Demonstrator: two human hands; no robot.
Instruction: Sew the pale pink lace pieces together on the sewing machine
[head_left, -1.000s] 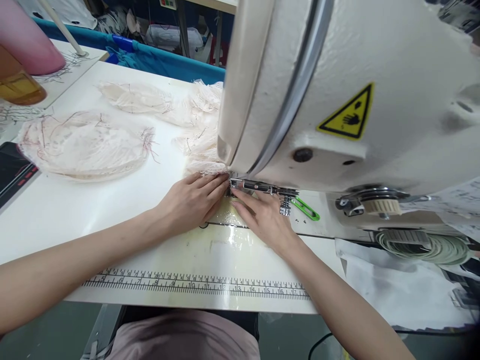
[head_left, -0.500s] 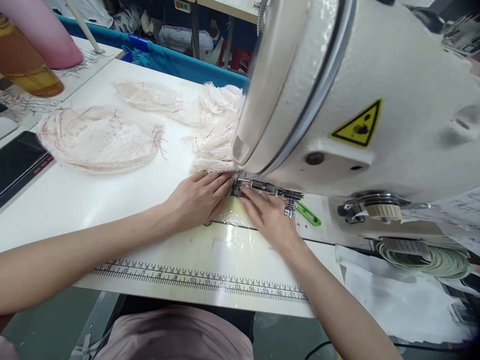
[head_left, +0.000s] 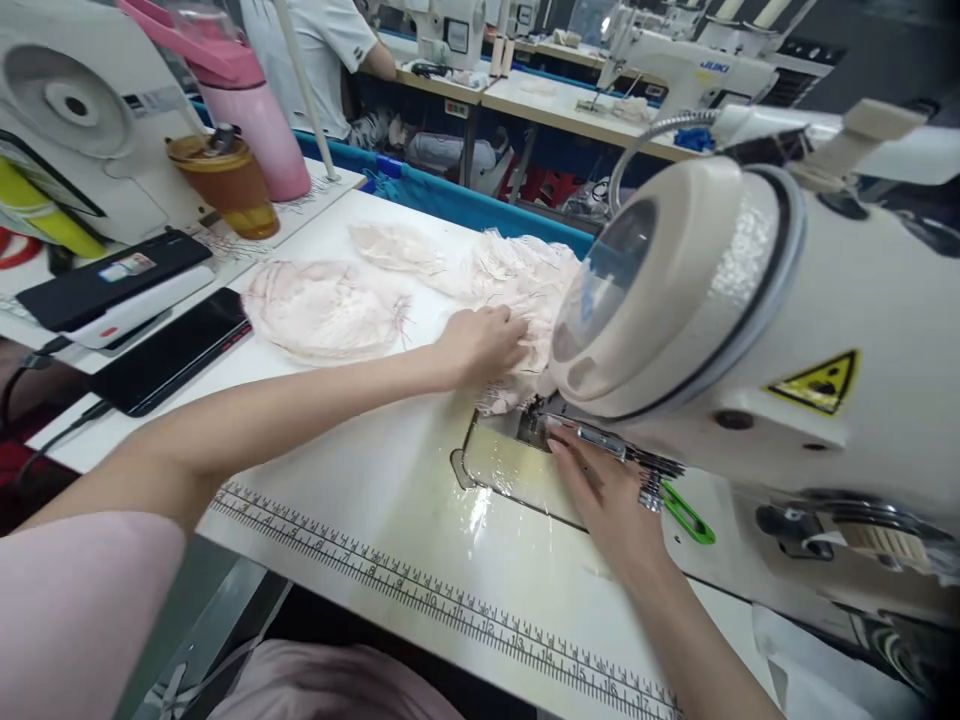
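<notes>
The sewing machine (head_left: 675,290) stands at the right, its metal needle plate (head_left: 531,430) under the head. A bunched pile of pale pink lace fabric (head_left: 525,265) lies left of the needle area. My left hand (head_left: 484,348) is on this pile, fingers curled into the fabric. My right hand (head_left: 611,490) rests beside the presser foot with fingers stretched toward it, partly hidden under the metal guide (head_left: 600,440). I see no cloth between its fingers. A separate round lace piece (head_left: 326,310) with loose red threads lies to the left.
A black phone (head_left: 172,350), an amber cup (head_left: 225,185) and a pink bottle (head_left: 251,130) stand at the left. Green thread snips (head_left: 688,512) lie right of my right hand. A printed ruler (head_left: 435,590) runs along the front edge. Another person (head_left: 307,60) sits behind.
My left hand has moved from beside the presser foot up and back onto the lace pile, its fingers now curled. My right hand stays by the foot. The view has tilted up and left.
</notes>
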